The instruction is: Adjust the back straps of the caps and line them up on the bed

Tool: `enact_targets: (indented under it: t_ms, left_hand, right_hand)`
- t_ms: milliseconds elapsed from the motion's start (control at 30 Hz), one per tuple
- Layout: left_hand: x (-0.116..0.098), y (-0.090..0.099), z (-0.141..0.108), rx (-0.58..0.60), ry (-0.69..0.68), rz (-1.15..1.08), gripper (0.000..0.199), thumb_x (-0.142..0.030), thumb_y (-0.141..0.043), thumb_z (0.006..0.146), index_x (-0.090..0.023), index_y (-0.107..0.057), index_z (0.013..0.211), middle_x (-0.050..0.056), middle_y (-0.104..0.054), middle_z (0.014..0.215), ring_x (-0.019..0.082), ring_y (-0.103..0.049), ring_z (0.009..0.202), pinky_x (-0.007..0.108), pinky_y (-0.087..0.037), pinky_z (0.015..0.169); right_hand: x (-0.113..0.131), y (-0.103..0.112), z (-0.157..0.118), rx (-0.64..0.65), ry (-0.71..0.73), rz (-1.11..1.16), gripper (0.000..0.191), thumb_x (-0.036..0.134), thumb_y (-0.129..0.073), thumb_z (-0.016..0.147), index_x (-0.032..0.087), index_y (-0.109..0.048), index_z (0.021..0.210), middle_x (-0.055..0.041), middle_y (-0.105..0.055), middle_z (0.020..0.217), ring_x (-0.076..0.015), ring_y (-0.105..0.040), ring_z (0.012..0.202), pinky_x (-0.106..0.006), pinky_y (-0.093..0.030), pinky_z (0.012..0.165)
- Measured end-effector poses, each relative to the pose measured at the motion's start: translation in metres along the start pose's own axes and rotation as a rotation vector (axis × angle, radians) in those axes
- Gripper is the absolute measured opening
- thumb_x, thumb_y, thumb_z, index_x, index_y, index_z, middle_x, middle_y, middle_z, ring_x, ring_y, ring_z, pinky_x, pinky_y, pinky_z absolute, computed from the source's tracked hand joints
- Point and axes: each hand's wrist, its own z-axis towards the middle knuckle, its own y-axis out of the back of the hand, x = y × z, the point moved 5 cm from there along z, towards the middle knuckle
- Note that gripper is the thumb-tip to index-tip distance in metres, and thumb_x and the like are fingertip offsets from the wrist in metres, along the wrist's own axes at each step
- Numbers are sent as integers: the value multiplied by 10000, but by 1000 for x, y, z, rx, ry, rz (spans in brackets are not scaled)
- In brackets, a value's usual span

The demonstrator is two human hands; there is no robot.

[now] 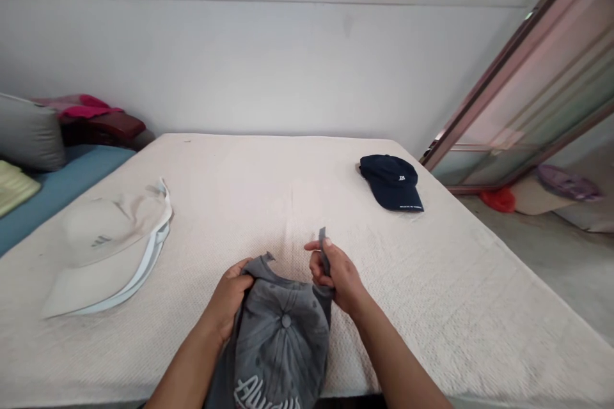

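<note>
**Two hands on one gray cap [283,351]**

Cap's held at the near edge of a cream bedspread [432,307]. Left hand [225,300] grips its rim, right hand [334,275] pinches the back strap [324,250]. White cap [108,249] and navy cap [391,182] lie well apart on the bedspread.

At six o'clock, the grey cloth cap [283,345] looked faded and matt, with pale lettering [263,393] across its front. The white cap [108,249] at ten o'clock was smooth, matt fabric, and the navy cap [391,182] at one o'clock was soft, matt cloth. Beneath them, the cream bedcover [422,281] was rough, pebbled woven cloth. At two o'clock, a glass panel [542,89] shone glossy within a thin metal frame [508,61].
</note>
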Motion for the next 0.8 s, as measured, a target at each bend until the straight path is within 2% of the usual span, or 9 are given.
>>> enact_targets:
  t_ms: [100,233,300,367,433,500,600,667,800]
  left_hand:
    - [-2,-11,-3,69,21,-126,325,-48,-572,579,-139,-701,863,25,-683,674,184,-621,592,272,-478,567]
    - [-6,-21,-6,134,42,-203,131,-210,-641,710,-146,-688,815,22,-671,678,171,-610,593,273,-484,582]
    - [-5,-20,-5,106,27,-151,159,-265,-698,715,-145,-685,818,26,-679,692,165,-610,594,268,-482,587]
    - [-1,-16,-3,24,29,-107,231,-260,-768,652,-151,-688,839,35,-701,732,170,-627,620,270,-488,607]
    - [3,-12,-1,-55,37,-82,294,-244,-807,598,-159,-691,854,43,-715,761,177,-641,650,276,-495,631]
    - [4,-13,-1,-57,40,-57,301,-246,-806,596,-161,-693,861,46,-716,767,180,-642,671,278,-496,645]
    - [3,-19,-3,32,21,-16,212,-252,-767,642,-160,-686,815,36,-697,743,168,-621,660,259,-479,626]
    - [1,-23,-4,97,2,10,166,-251,-733,673,-163,-677,801,12,-658,682,137,-575,591,226,-440,561]
    - [0,-29,-7,173,12,69,116,-249,-679,713,-163,-654,788,-19,-566,609,84,-445,475,189,-326,449]
  right_hand:
    - [-6,-10,3,33,24,-151,438,571,-457,877,158,-583,949,41,-496,543,-59,-316,395,-193,-206,384]
    - [-8,-16,4,105,32,-241,335,479,-524,868,165,-615,943,35,-526,577,-60,-354,415,-197,-231,402]
    - [-5,-14,4,123,41,-239,271,419,-567,844,159,-642,867,13,-566,623,-70,-420,462,-210,-299,445]
    - [-1,-11,3,113,43,-227,220,357,-588,819,151,-655,780,-12,-596,655,-95,-494,542,-230,-370,518]
    - [1,-8,3,87,27,-190,176,302,-585,796,148,-648,738,-24,-610,667,-105,-516,571,-239,-393,545]
    - [0,-8,2,68,-5,-134,121,256,-574,771,153,-623,731,-11,-596,645,-89,-478,516,-223,-356,492]
    - [-5,-12,0,87,-64,-84,79,236,-563,762,164,-584,740,37,-515,549,-59,-367,423,-197,-236,409]
    - [-10,-18,-1,130,-84,-88,120,276,-579,783,165,-571,738,61,-462,505,-49,-315,398,-191,-189,390]
    - [-18,-27,0,189,-73,-91,252,400,-632,798,168,-560,732,88,-403,468,-40,-268,378,-187,-180,363]
